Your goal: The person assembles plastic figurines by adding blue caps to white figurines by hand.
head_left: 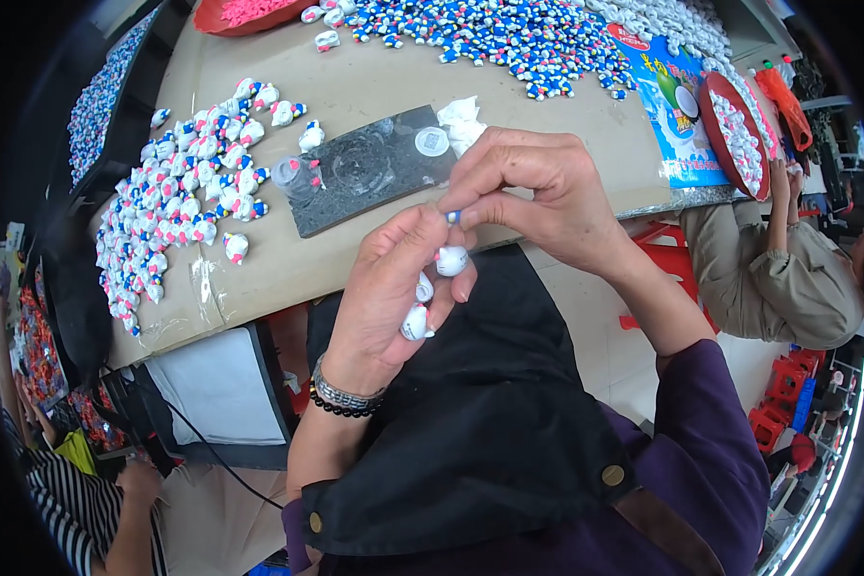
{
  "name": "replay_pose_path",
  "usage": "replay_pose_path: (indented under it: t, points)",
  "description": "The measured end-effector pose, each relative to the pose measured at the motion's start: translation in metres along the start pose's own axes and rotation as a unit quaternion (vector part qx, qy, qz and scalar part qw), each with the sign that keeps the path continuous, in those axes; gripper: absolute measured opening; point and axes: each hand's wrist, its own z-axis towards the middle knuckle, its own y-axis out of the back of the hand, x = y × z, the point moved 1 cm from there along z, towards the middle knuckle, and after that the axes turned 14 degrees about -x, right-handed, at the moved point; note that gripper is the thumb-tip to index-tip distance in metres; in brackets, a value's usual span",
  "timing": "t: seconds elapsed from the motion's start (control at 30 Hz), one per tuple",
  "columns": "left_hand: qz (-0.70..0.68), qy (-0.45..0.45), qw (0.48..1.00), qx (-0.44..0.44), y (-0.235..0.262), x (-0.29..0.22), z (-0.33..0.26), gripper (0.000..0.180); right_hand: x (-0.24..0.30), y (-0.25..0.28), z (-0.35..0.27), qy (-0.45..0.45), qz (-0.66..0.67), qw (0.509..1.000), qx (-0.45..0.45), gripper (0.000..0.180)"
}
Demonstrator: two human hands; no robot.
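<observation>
Pinching at near edge of surface [278, 259], open room beyond dark slab [379, 163]: right fingers [494, 209] clamped on small blue-and-white piece [454, 218], long axis indistinct; left fingers [464, 284] curled around white figurines [451, 260].

got a coworker [787, 283] in beige to my right; striped shirt [72, 494] on my left; red stools [766, 427]; orange bag [787, 104] too

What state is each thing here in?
Left hand: curled, holding white figurines
Right hand: pinching a small blue piece
Dark slab: lying flat, angled
White tissue: crumpled
Figurine pile: loosely heaped
Blue-and-white pieces: spread loose
Red tray at right: loaded
</observation>
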Motion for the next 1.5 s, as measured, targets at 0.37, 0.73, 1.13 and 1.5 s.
replay_pose_path:
  t: [0.37, 0.73, 1.13, 1.5]
  points:
    - [-0.047, 0.023, 0.997, 0.056, 0.016, -0.001, 0.0, 0.026, -0.022, 0.012, 0.016, -0.213, 0.048, 0.974, -0.062, 0.007]
    - [-0.186, 0.005, 0.981, 0.056, 0.027, 0.002, -0.002, 0.034, -0.041, -0.008, 0.041, 0.195, -0.294, 0.936, 0.002, 0.009]
    - [-0.221, 0.035, 0.973, 0.062, 0.029, -0.003, 0.0, 0.021, -0.035, -0.01, 0.038, 0.183, -0.308, 0.933, 0.023, 0.012]
    - [-0.17, 0.028, 0.984, 0.044, 0.013, -0.003, 0.002, 0.025, -0.027, 0.004, 0.028, -0.046, -0.142, 0.975, -0.167, 0.008]
